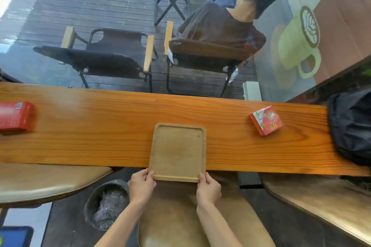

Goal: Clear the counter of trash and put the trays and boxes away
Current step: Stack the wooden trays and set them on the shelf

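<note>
**Both hands on the near edge of the tray**

The wooden tray [177,151] lies on the counter [100,126] with its long axis running away from the person and its near end overhanging the counter's front edge. The left hand [141,185] is closed on the near left corner, the right hand [207,188] on the near right corner; both are equally close. The tray appears empty. A red box [265,120] lies well to the right, another red box [16,115] far left. A bin [107,203] stands below, left of the hands.
</note>
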